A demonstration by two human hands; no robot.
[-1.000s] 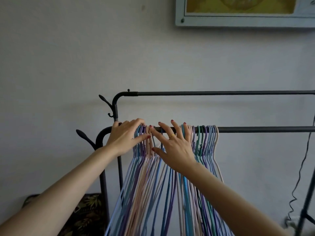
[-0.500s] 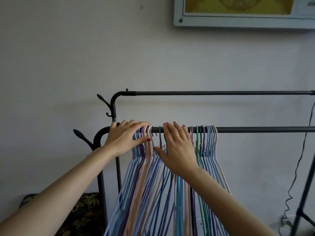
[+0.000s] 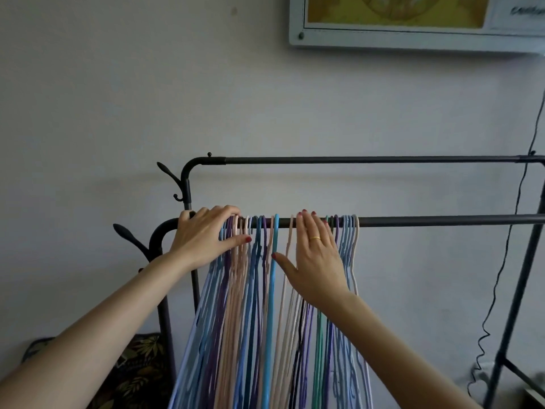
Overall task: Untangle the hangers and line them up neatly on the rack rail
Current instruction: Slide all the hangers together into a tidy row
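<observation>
Several thin hangers [image 3: 267,305] in blue, purple, pink and green hang by their hooks from the near dark rail [image 3: 442,221] of a clothes rack. My left hand [image 3: 206,236] rests on the rail's left bend, its fingers laid over the rail and its thumb against the leftmost hooks. My right hand [image 3: 314,256] lies flat with straight fingers against the hooks right of the middle, thumb beside a bright blue hanger [image 3: 274,261]. A few hooks between the hands stand spaced apart. The right group is partly hidden by my hand.
A second, higher rail [image 3: 368,160] runs behind. Curved coat hooks [image 3: 169,172] stick out at the rack's left end. A framed board [image 3: 413,22] hangs on the wall. A coiled black cable [image 3: 498,276] dangles at right. A leaf-patterned cushion [image 3: 138,376] sits low left.
My right hand slid to the right along the rail, pushing hooks apart and opening gaps in the middle. The left hand stayed at the rail's left bend.
</observation>
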